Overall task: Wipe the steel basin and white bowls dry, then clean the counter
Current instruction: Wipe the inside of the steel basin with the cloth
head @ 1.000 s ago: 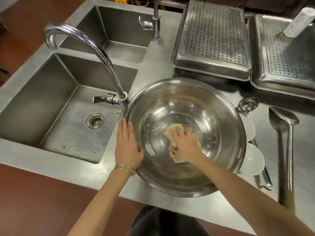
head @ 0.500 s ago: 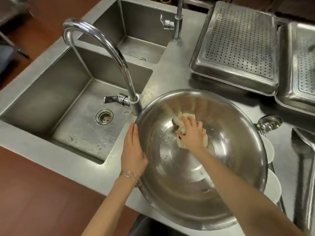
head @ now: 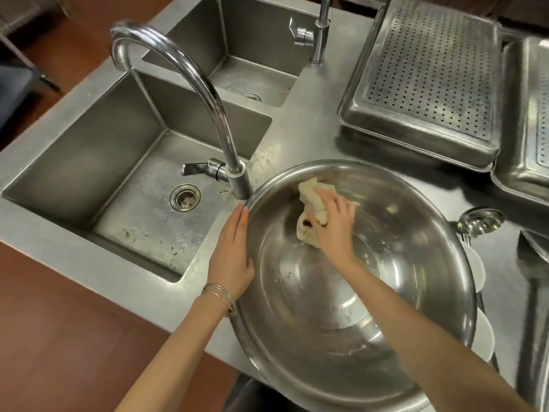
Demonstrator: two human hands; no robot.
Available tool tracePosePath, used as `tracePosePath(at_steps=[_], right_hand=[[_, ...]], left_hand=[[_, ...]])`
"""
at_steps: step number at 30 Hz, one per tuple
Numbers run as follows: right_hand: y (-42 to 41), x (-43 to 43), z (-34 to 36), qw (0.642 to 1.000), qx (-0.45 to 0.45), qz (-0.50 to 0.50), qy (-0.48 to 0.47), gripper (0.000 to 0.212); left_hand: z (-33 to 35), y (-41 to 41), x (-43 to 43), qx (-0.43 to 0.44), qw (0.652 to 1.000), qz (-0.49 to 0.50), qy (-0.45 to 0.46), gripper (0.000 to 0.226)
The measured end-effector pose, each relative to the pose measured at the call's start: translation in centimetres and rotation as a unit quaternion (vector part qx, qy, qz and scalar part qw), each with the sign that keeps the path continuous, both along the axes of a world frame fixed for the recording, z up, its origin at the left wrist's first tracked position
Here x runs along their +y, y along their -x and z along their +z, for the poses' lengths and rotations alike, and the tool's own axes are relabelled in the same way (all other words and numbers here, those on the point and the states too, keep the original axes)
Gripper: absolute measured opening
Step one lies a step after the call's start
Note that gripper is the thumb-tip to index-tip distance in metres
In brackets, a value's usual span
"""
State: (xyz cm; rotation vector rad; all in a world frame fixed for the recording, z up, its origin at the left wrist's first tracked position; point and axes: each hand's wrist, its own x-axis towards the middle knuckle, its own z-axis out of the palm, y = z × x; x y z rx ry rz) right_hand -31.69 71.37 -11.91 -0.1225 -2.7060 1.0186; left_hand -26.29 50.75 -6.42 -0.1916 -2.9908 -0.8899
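Pressing a crumpled pale cloth point(head: 312, 208) against the far inner wall of the steel basin point(head: 371, 337), the right hand point(head: 334, 226) has its fingers curled tight around the wad, which bulges out beyond the fingertips toward the rim. The left hand point(head: 233, 257) lies flat against the basin's outer wall on the sink side, fingers straight and together, holding nothing, only bracing.

The basin sits on the counter point(head: 312, 138), just past the left fingertips from the base of the tall curved faucet point(head: 193, 84), and its near edge looks to hang over the counter's front. In my judgement that is the main risk: a hard push with the cloth toward the near side could tip or slide the basin off, since only a flat palm steadies it. Droplets show on the basin floor below the right wrist, so a quick pass may leave wet spots. A wide swing could also knock the rim against the faucet.

The white bowls point(head: 482, 340) are mostly hidden beneath the basin's far-side rim, beyond the right forearm; only slim crescents show, so their number and wetness cannot be told. A ladle point(head: 481, 221) peeks out beside them, its handle covered. The perforated trays point(head: 427, 84) are cut off at the frame edge.
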Motion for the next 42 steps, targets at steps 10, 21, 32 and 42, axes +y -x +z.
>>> tracePosePath(at_steps=[10,21,32,42], right_hand=[[-4.5,-3.5,-1.4,0.906,-0.167,0.299,-0.248,0.092],[-1.6,0.1,-0.3,0.985,-0.017,0.161,-0.065,0.058],[-8.4,-4.2,-3.2,0.934,-0.089,0.295,-0.18,0.065],[0.3,2.7,-0.3,0.977,-0.043,0.014,-0.209,0.054]], left_hand=[[-0.3,0.2,0.3,-0.009,1.0,0.006,-0.014,0.084],[-0.5,0.3,0.1,-0.001,1.0,-0.004,-0.008,0.083],[-0.6,0.2,0.5,-0.001,1.0,0.005,-0.02,0.082],[-0.4,0.0,0.3,-0.003,1.0,0.01,-0.029,0.082]])
